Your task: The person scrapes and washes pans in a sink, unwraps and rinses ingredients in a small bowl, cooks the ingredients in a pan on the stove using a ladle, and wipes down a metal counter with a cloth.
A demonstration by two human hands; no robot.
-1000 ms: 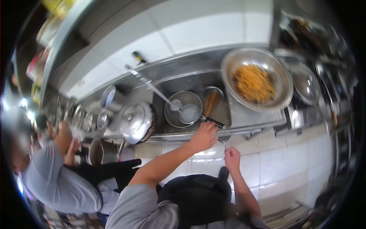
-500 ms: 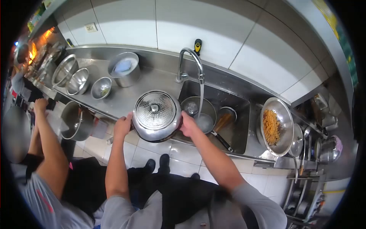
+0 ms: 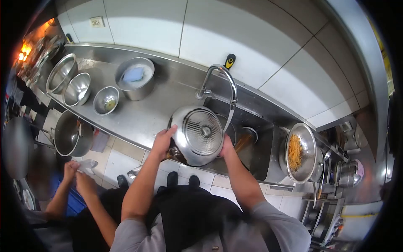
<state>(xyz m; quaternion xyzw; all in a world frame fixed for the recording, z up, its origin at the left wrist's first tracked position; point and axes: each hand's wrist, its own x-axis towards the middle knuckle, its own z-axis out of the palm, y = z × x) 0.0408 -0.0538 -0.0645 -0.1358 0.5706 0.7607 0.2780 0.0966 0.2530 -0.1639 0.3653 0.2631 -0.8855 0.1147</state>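
Observation:
A round, shiny steel pot with a dimpled lid (image 3: pixel 199 132) and a centre knob is held up in front of the sink (image 3: pixel 268 151). On its left side is my left hand (image 3: pixel 163 143), thumb over the rim and fingers beneath. My right hand (image 3: pixel 227 147) grips the opposite side. The pot tilts, its lid side facing up and to the right. Water runs from the curved faucet (image 3: pixel 226 77) just behind it. In the sink, a larger pot is mostly hidden by the held one, beside a wooden-handled tool (image 3: pixel 243 142) in a round strainer or pan.
On the counter at left stand a pot with a blue sponge (image 3: pixel 133 74) in it and several steel bowls (image 3: pixel 77 89). A steel bowl of orange shredded food (image 3: pixel 296 153) sits right of the sink. A co-worker's hands (image 3: pixel 79 176) and a large pot (image 3: pixel 73 134) are at left; flames (image 3: pixel 25 50) burn beyond.
The held pot has moved right, closer to the faucet, and tilted. My left hand has shifted its grip along the rim. The co-worker's hands have come lower and now hold something pale.

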